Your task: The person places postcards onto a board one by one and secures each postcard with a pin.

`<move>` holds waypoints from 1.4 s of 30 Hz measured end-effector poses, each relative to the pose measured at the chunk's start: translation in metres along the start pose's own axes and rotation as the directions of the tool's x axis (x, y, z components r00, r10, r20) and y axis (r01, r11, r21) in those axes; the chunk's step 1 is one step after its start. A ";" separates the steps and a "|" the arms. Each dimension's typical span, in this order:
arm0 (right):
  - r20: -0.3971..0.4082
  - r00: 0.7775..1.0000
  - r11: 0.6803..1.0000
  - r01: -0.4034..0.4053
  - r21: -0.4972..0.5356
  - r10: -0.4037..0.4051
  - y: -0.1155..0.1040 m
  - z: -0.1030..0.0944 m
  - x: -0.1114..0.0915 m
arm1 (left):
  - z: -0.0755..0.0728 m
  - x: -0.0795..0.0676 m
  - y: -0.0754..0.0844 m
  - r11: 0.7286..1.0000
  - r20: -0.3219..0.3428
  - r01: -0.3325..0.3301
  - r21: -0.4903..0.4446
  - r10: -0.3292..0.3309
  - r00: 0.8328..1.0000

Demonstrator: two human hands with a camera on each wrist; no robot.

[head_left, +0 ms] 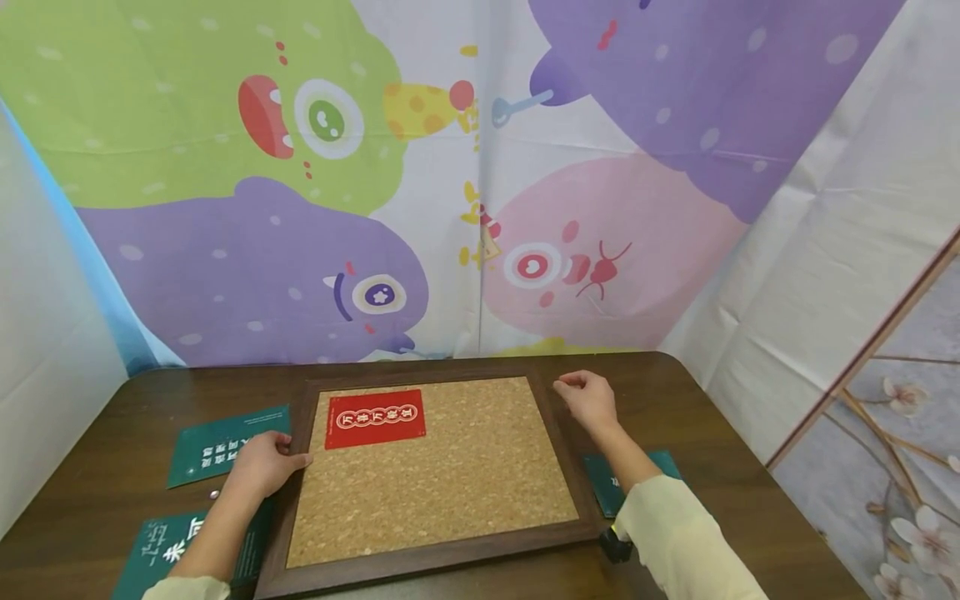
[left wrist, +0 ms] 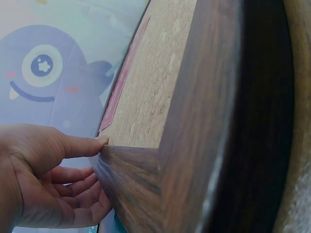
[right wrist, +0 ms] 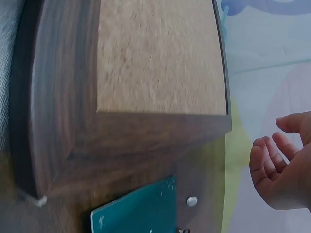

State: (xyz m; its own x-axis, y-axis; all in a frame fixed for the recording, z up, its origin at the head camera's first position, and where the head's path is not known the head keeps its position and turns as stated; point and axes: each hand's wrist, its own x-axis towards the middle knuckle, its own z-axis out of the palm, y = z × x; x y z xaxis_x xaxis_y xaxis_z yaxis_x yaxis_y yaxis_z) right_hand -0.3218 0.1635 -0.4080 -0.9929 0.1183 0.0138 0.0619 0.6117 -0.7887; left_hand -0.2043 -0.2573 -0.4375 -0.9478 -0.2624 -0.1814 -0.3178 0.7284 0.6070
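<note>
A cork board [head_left: 435, 492] in a dark wooden frame lies on the table. A red card [head_left: 375, 419] with pale characters sits at its upper left on the cork. My left hand [head_left: 258, 467] grips the frame's left side; in the left wrist view the thumb [left wrist: 82, 146] presses on top and the other fingers curl at the outer edge. Just off the upper right corner, my right hand [head_left: 591, 402] hovers with loosely bent fingers, apart from the frame. Nothing shows between its thumb and fingers in the right wrist view.
Green cards lie left of the board, an upper one [head_left: 225, 442] and a lower one [head_left: 153, 554] partly behind the left arm. Another green card [head_left: 602, 483] lies under the right forearm. A small whitish piece [right wrist: 192, 201] is beside it. A cartoon-printed curtain [head_left: 480, 167] hangs behind.
</note>
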 end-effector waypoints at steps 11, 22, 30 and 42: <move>-0.011 1.000 0.999 -0.015 -0.048 0.015 0.019 -0.016 0.000 | 0.000 -0.003 0.002 1.000 -0.008 0.007 0.007 -0.007 1.000; -0.024 1.000 0.992 -0.012 -0.126 0.009 0.035 -0.025 -0.003 | 0.000 -0.003 0.001 1.000 -0.004 0.008 0.004 -0.008 1.000; -0.021 1.000 0.989 0.003 -0.150 -0.006 0.048 -0.032 -0.003 | 0.000 -0.002 0.002 1.000 -0.009 0.001 0.008 -0.001 1.000; 0.057 0.997 0.980 -0.035 -0.196 0.047 0.065 -0.038 -0.005 | -0.001 -0.003 0.003 1.000 0.000 0.001 0.013 -0.001 1.000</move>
State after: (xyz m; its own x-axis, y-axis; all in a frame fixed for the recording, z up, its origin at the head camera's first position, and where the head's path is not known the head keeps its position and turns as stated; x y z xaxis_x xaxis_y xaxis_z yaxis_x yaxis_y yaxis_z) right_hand -0.3091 0.2325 -0.4359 -0.9931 0.1018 -0.0586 0.1153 0.7484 -0.6531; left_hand -0.2024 -0.2546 -0.4341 -0.9474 -0.2634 -0.1818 -0.3192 0.7364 0.5965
